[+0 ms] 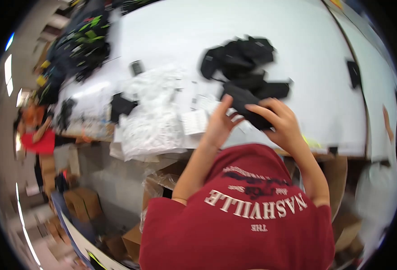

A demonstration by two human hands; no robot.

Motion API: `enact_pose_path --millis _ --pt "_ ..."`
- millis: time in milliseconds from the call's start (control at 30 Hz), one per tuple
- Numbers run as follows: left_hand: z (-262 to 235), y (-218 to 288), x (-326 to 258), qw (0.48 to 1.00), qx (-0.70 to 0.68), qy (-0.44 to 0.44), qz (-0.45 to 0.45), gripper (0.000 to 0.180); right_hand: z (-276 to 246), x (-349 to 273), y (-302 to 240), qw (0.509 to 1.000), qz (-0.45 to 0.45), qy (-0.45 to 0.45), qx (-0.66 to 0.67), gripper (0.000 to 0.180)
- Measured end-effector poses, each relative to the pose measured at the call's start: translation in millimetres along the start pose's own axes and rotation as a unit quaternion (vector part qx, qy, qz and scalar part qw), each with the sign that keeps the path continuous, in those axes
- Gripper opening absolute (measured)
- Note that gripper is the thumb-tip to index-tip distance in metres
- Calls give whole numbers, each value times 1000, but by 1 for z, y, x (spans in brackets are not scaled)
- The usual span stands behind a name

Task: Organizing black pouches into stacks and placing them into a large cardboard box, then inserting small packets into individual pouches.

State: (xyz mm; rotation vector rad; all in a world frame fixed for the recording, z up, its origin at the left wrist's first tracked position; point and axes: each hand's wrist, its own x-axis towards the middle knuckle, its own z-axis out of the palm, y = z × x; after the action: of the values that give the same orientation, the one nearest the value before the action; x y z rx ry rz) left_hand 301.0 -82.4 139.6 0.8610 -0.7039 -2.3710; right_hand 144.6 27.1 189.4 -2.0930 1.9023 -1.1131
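Observation:
Over the near edge of the white table, both my hands are at a folded black cloth piece point(242, 100), slightly blurred. My left hand point(222, 122) grips its left side, thumb along the edge and fingers curled below. From the right, my right hand point(281, 120) holds its near end, with the fingers bent over the top. Just beyond the hands lies a loose pile of similar black cloth pieces point(241, 56). Left of my left hand sits a stack of small white cards or labels point(194, 122). The exact kind of the black piece cannot be made out.
A clear plastic bag of white pieces point(151, 121) lies on the table point(311, 54) to the left, beside a black cloth point(122, 107). Dark goods with green tags point(83, 45) are heaped far left. A person in red point(38, 135) stands there. Cardboard boxes point(82, 203) stand below.

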Motion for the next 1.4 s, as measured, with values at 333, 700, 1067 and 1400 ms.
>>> enact_pose_path --millis 333,700,1067,1400 --pt "-15 36 -41 847 423 -136 293 35 -20 -19 18 943 135 39 300 35" --pt "-18 45 -36 789 526 -95 302 21 -45 -1 18 978 118 -66 157 30" --pt "-138 18 12 668 689 167 225 58 -58 -86 116 935 325 138 -29 38" --pt "-229 -24 27 597 733 291 144 93 18 -178 195 888 360 113 -264 41"
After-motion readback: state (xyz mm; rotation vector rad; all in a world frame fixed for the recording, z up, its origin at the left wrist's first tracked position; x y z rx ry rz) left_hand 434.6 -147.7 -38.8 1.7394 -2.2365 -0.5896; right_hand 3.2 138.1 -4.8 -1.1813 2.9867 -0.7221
